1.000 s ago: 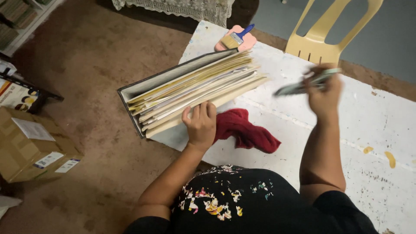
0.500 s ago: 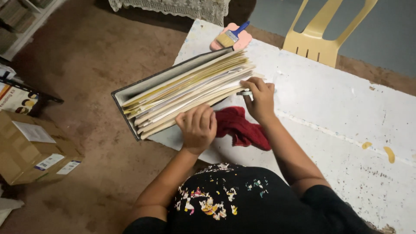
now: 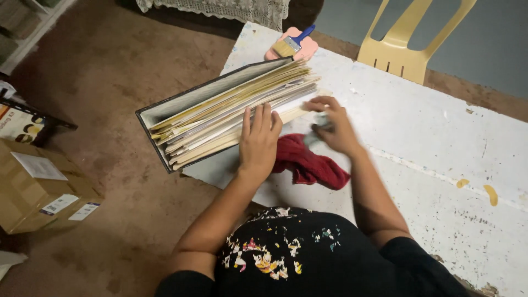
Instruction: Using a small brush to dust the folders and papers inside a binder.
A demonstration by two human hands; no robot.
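Right hand motion-blurred; small object in it unidentifiable.

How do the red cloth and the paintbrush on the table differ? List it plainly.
The red cloth is soft and crumpled; the paintbrush is rigid, with a blue handle and pale bristles. The cloth lies near the person, just by the left hand and right hand; the brush sits at the table's far corner on a pink pad, untouched. Both rest on the white table beside the thick binder.

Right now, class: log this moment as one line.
left hand: flat on binder | right hand: holds blurred tool | red cloth: on table
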